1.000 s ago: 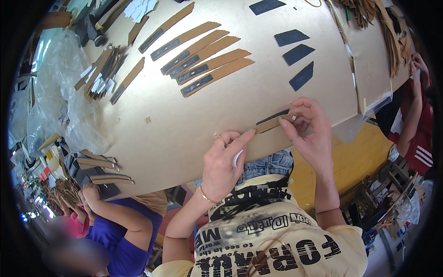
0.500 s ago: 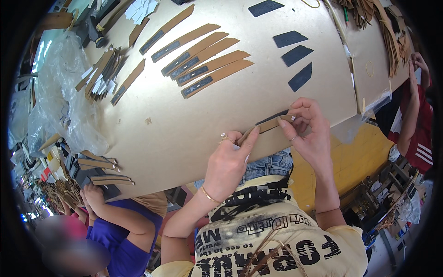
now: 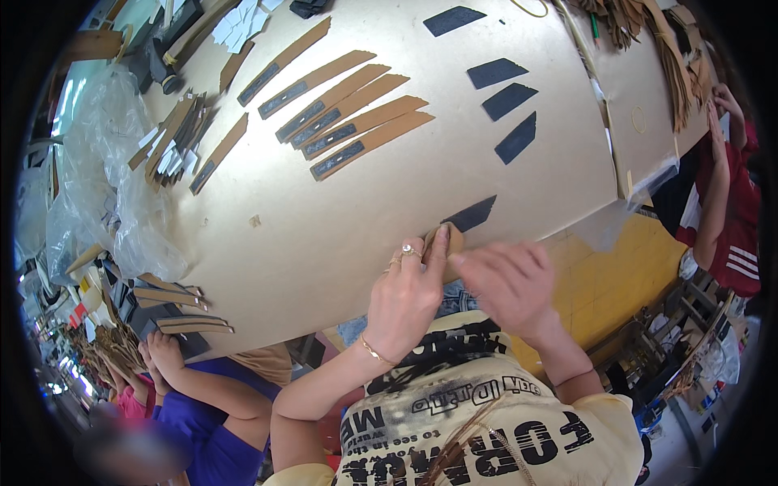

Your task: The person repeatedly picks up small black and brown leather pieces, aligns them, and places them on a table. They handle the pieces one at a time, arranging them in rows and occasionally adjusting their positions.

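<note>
At the table's near edge, my left hand (image 3: 403,292) is closed on a brown leather strip (image 3: 455,241), its index finger and thumb pressed at it. The strip looks bent or folded, and much of it is hidden by my fingers. Just beyond the fingertips lies a slanted black piece (image 3: 474,213), its near end at the strip. My right hand (image 3: 512,287) is beside the strip on the right, smeared by motion, so its fingers' hold does not show. Farther off lie several brown strips with black ends (image 3: 389,134) and loose black pieces (image 3: 509,102).
A bundle of dark strips with white tags (image 3: 174,146) and a clear plastic bag (image 3: 121,186) lie at the left. A person in purple (image 3: 211,405) works at lower left. Another in red (image 3: 729,235) is at the right, near hanging brown strips (image 3: 673,73).
My right hand has come down and nearer to me, off the strip's right end. The strip, stretched between both hands before, now bends at my left fingers. The black piece lies more exposed.
</note>
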Action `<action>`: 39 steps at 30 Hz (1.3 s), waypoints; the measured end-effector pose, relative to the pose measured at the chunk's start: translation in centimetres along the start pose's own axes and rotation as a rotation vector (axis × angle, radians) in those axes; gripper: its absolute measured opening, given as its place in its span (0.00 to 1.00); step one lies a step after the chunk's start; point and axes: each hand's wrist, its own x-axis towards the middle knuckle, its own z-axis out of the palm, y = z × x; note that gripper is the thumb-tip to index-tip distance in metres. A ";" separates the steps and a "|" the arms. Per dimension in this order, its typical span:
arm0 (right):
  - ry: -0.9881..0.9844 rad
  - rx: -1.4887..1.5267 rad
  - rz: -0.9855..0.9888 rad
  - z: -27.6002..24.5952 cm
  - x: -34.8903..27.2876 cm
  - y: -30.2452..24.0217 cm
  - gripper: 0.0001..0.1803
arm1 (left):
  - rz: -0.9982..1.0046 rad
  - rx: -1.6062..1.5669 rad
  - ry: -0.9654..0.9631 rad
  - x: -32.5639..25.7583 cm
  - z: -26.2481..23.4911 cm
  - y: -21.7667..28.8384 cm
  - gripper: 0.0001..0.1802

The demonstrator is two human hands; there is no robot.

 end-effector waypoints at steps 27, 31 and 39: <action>0.246 0.462 0.634 2.3 0.3 3.2 0.19 | -0.004 -0.025 0.009 0.0 0.1 -0.2 0.34; 0.261 0.428 0.623 2.4 0.2 3.2 0.17 | -0.006 -0.024 0.007 0.0 0.0 -0.2 0.34; 0.199 0.092 0.424 2.6 -0.3 3.0 0.20 | -0.021 -0.046 0.009 0.0 0.1 -0.2 0.32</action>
